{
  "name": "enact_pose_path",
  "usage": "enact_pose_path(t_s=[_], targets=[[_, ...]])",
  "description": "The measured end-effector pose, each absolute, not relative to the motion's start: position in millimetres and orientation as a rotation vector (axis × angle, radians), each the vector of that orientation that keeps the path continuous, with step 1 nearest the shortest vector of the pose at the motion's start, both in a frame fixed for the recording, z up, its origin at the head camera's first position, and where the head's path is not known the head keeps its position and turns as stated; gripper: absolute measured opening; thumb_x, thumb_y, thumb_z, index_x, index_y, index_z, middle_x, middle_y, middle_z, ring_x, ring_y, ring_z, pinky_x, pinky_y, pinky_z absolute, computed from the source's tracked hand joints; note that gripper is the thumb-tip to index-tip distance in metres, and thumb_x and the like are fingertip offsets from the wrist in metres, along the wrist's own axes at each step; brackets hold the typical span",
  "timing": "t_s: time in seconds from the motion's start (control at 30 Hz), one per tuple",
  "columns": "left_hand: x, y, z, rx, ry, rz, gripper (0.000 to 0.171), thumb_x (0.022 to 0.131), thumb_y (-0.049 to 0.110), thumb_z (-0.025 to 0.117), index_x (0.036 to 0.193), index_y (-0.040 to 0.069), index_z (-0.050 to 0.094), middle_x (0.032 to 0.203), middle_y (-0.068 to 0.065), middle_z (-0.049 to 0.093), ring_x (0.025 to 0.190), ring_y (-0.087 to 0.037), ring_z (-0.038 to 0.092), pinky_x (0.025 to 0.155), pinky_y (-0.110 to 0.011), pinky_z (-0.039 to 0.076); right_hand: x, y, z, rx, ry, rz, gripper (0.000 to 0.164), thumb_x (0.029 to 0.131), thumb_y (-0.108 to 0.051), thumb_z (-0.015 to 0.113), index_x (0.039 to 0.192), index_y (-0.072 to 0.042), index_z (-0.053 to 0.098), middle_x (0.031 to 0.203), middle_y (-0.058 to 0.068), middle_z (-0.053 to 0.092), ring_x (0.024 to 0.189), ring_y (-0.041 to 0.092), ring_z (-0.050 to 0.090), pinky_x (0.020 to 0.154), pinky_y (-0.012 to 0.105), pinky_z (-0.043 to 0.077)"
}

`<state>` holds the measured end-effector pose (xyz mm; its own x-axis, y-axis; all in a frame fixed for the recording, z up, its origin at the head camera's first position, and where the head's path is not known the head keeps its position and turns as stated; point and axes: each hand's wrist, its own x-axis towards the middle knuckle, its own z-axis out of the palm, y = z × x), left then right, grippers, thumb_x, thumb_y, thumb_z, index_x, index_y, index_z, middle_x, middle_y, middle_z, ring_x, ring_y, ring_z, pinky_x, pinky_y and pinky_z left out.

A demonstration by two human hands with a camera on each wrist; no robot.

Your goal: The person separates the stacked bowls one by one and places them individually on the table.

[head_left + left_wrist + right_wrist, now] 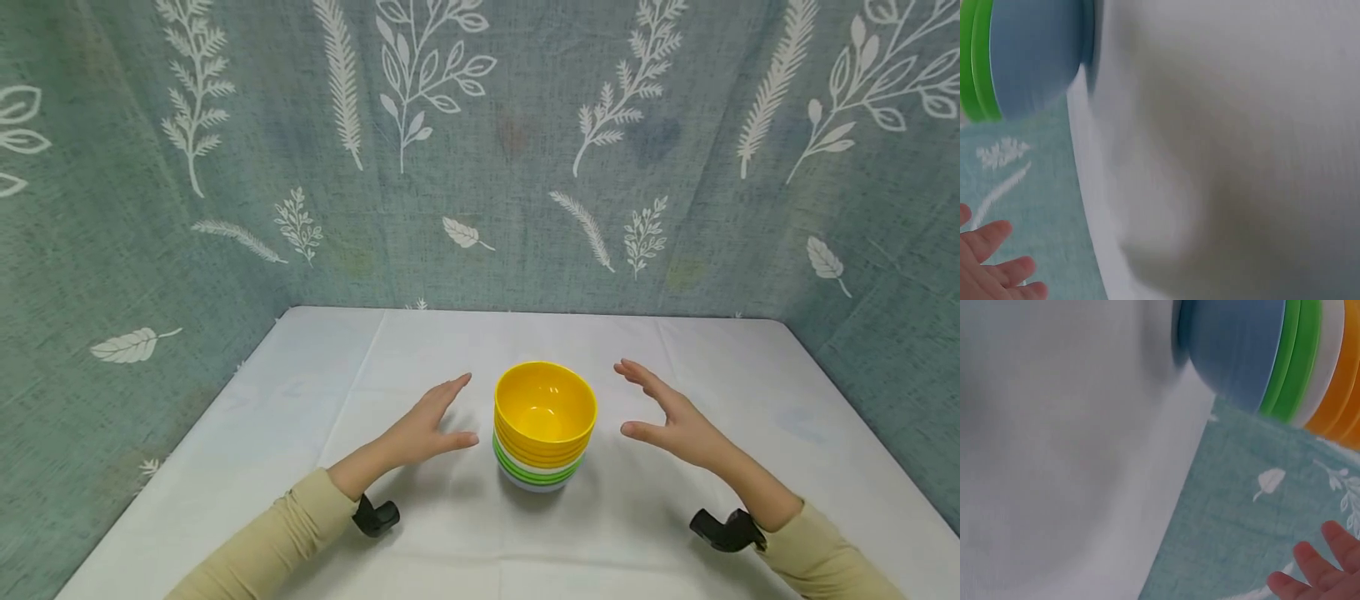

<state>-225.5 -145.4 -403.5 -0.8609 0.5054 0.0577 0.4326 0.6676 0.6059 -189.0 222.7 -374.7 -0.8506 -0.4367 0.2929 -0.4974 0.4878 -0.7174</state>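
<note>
Over on the white table (457,550), the stack of bowls (544,427) stands upright, its long axis vertical, its mouth facing up, yellow on top, bluish at the base. As the person sees it, the left hand (426,425) is at its nine o'clock, the right hand (675,423) at three, both near but apart from it, fingers outstretched, thumbs spread away.

White tablecloth (720,358): fold creases visible at left and right. Grey-green curtain (525,283): white leaf print (824,258) throughout; positioned along far, left and right sides.
</note>
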Motion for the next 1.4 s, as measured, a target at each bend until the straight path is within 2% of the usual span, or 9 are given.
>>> enact_pose_path(t_s=[0.2, 0.37, 0.53, 0.8, 1.03, 1.13, 1.23, 1.4], targets=[[-213, -131, -406, 0.808, 2.699, 1.066, 0.086, 0.079, 0.04, 0.068, 0.147, 0.021, 0.019, 0.149, 0.001, 0.027, 0.137, -0.024, 0.023, 0.107, -0.052, 0.024, -184, 207, -377, 0.887, -2.615, 1.376, 0.079, 0.082, -0.016, 0.067, 0.146, -0.014, 0.02, 0.144, 0.016, 0.033, 0.129, 0.035, 0.031, 0.103, 0.06, 0.024], [-207, -120, -408, 0.85, 2.653, 1.136, 0.086, 0.078, 0.045, 0.068, 0.147, 0.021, 0.021, 0.147, 0.001, 0.031, 0.136, -0.024, 0.025, 0.106, -0.054, 0.025, -183, 195, -376, 0.932, -2.602, 1.409, 0.081, 0.082, -0.019, 0.068, 0.146, -0.016, 0.019, 0.145, 0.014, 0.032, 0.13, 0.033, 0.031, 0.104, 0.058, 0.025], [-204, -113, -411, 0.845, 2.598, 1.159, 0.088, 0.078, 0.047, 0.067, 0.147, 0.022, 0.018, 0.148, -0.001, 0.028, 0.136, -0.025, 0.024, 0.106, -0.054, 0.026, -184, 185, -372, 0.978, -2.597, 1.449, 0.082, 0.082, -0.022, 0.068, 0.147, -0.016, 0.017, 0.146, 0.013, 0.03, 0.132, 0.033, 0.03, 0.104, 0.057, 0.025], [-200, -106, -411, 0.805, 2.567, 1.168, 0.096, 0.076, 0.058, 0.064, 0.148, 0.018, 0.015, 0.15, -0.008, 0.024, 0.136, -0.03, 0.024, 0.104, -0.057, 0.027, -188, 177, -370, 0.996, -2.602, 1.464, 0.086, 0.081, -0.024, 0.069, 0.147, -0.016, 0.015, 0.148, 0.013, 0.026, 0.133, 0.034, 0.027, 0.104, 0.057, 0.026], [-202, -103, -414, 0.858, 2.537, 1.206, 0.097, 0.074, 0.06, 0.064, 0.148, 0.021, 0.014, 0.15, -0.007, 0.024, 0.136, -0.029, 0.023, 0.104, -0.058, 0.026, -190, 173, -369, 1.029, -2.606, 1.492, 0.092, 0.081, -0.038, 0.068, 0.148, -0.013, 0.011, 0.149, 0.019, 0.022, 0.13, 0.039, 0.03, 0.098, 0.064, 0.028], [-203, -102, -416, 0.869, 2.522, 1.218, 0.098, 0.073, 0.061, 0.064, 0.148, 0.023, 0.013, 0.15, -0.005, 0.023, 0.137, -0.028, 0.022, 0.105, -0.057, 0.026, -191, 171, -369, 1.016, -2.613, 1.5, 0.093, 0.079, -0.032, 0.07, 0.148, -0.014, 0.01, 0.149, 0.019, 0.021, 0.128, 0.04, 0.032, 0.096, 0.065, 0.03], [-204, -101, -417, 0.877, 2.504, 1.233, 0.099, 0.072, 0.061, 0.065, 0.148, 0.024, 0.013, 0.151, -0.003, 0.021, 0.138, -0.026, 0.021, 0.106, -0.055, 0.024, -192, 168, -368, 1.0, -2.63, 1.548, 0.096, 0.078, -0.027, 0.072, 0.148, -0.017, 0.008, 0.15, 0.017, 0.018, 0.132, 0.038, 0.027, 0.099, 0.065, 0.027], [-206, -99, -418, 0.905, 2.478, 1.271, 0.099, 0.072, 0.059, 0.067, 0.148, 0.023, 0.014, 0.151, -0.001, 0.022, 0.138, -0.021, 0.02, 0.108, -0.053, 0.024, -194, 165, -367, 0.986, -2.645, 1.654, 0.103, 0.074, -0.039, 0.074, 0.148, -0.019, 0.004, 0.152, 0.013, 0.014, 0.136, 0.037, 0.02, 0.101, 0.066, 0.02]])
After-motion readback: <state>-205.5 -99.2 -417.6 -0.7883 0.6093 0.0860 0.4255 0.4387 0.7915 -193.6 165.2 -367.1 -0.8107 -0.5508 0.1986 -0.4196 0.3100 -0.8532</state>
